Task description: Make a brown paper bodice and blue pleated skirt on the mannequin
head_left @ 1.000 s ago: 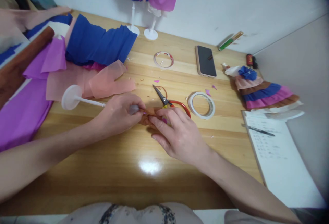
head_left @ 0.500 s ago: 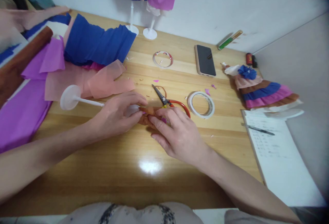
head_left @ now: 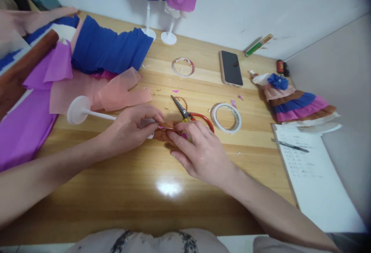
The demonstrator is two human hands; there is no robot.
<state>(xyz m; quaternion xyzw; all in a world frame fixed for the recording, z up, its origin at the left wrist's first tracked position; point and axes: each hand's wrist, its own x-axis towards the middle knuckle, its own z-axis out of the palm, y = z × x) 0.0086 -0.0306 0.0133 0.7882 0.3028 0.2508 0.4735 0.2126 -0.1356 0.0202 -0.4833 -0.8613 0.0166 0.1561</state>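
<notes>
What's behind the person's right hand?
The scissors lie just beyond the right hand, which hides part of their handles. Some brown material shows at its fingertips. Whatever else the hand covers can't be seen.

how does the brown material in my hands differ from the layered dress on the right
The brown material is pinched between the left hand and right hand, while no hand touches the layered dress.
The brown material shows mostly brown, while the layered dress has bands of several colours, including blue and white.
The layered dress bears a blue flower; none shows on the brown material.
Both show brown and some purple.
</notes>
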